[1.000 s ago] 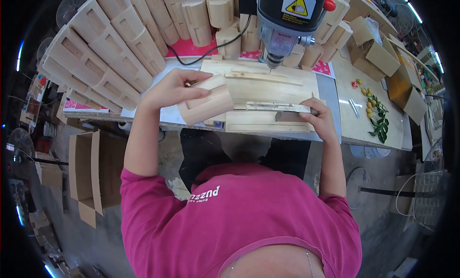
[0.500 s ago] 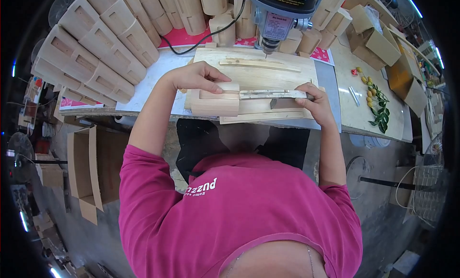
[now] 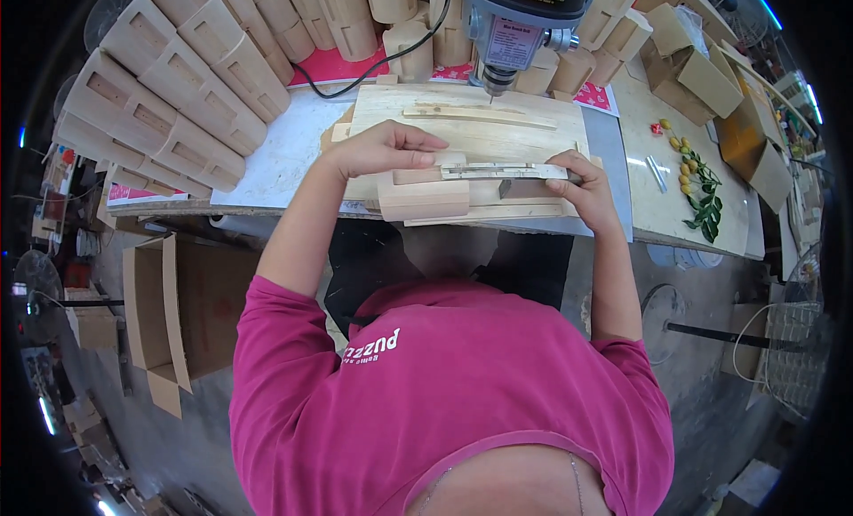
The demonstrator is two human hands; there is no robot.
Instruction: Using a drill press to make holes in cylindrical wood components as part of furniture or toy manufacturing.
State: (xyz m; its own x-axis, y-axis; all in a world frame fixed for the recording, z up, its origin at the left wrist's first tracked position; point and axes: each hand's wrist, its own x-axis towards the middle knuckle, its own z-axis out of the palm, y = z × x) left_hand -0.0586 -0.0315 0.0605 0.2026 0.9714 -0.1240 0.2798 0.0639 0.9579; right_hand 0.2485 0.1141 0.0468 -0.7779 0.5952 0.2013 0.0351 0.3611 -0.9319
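Observation:
A pale wooden block with rounded sides and a groove along its top lies near the bench's front edge. My left hand bends over its far side, thumb and fingertips closed on the block by the groove. My right hand is closed around the right end of a long, narrow, worn whitish strip; its exact kind is unclear. The strip's left end reaches over the block's groove. Below it, a dark grey flat piece shows beside my right fingers. A wooden board with thin battens lies under everything.
A drill press stands behind the board, its bit pointing down. Stacked wooden blocks rise at the left and back. A black cable curves behind. Cardboard boxes and a leafy sprig with yellow fruit are to the right.
The wooden block has slid right along the board with my left hand, so the strip's left end now overlaps its groove. My right hand and the strip have barely moved.

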